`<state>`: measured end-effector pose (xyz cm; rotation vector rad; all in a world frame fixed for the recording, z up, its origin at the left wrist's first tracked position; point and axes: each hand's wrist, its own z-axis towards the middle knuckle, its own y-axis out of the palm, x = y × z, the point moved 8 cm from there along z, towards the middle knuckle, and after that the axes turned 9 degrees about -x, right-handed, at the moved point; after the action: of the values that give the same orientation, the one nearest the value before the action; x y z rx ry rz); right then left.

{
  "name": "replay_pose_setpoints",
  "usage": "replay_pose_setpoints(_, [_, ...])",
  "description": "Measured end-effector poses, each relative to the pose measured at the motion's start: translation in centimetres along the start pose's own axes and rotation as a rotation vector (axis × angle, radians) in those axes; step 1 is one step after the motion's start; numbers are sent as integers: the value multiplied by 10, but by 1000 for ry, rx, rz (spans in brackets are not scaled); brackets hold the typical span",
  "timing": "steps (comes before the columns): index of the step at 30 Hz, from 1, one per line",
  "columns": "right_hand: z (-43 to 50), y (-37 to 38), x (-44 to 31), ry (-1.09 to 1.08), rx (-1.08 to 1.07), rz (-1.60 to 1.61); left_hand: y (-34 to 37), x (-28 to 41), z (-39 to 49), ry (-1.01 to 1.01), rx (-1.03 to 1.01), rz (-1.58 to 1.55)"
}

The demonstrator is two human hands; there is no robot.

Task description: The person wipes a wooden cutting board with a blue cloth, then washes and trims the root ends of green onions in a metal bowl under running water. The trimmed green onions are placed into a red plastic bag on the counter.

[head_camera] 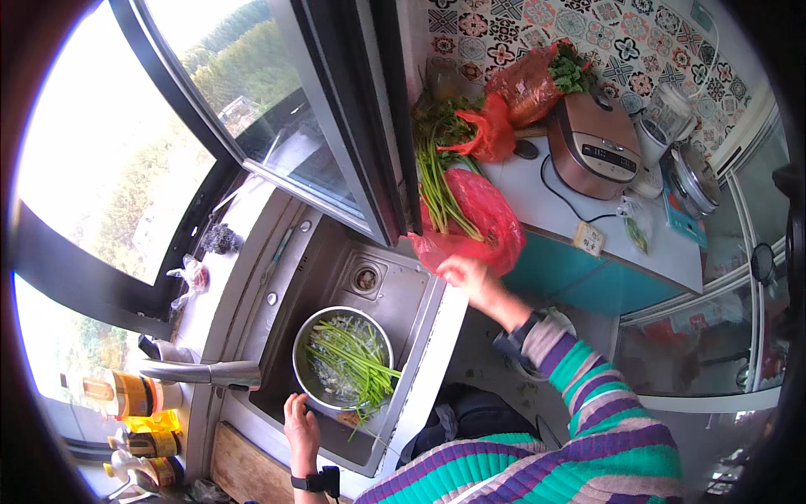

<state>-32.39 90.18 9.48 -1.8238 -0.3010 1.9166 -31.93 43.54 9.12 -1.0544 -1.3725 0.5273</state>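
A round metal basin [301,378] stands in the stainless steel sink, holding water and long green leafy stalks [352,359], some hanging over its rim. Just outside the basin, over the sink's near-left edge, my left hand [301,428] is empty with its fingers apart. My right hand [469,277] is at the edge of a red plastic bag [504,233] on the counter corner; blur hides whether its fingers grip the bag. More green stalks [434,189] lie on that bag. The faucet [233,375] reaches over the sink's left end.
An open window frame [352,113] juts over the sink's far side. Behind the bag are a red plastic bag of greens [526,82] and a rice cooker [595,145] with a cord. Bottles [148,441] and a wooden board [252,469] stand at the left.
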Motion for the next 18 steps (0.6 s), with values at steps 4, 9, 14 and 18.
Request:
replay_pose_setpoints(4, [24, -90, 48, 283, 213, -294, 21, 50, 29, 222, -164, 149])
replay_pose_setpoints(9, [22, -155, 91, 255, 199, -263, 28, 57, 45, 195, -86, 247])
replay_pose_setpoints(14, [-1, -201, 85, 110, 356, -670, 24, 44, 38, 146, -133, -28])
replay_pose_setpoints(18, [-62, -214, 88, 272, 499, -477, 24, 32, 32, 95, -147, 139])
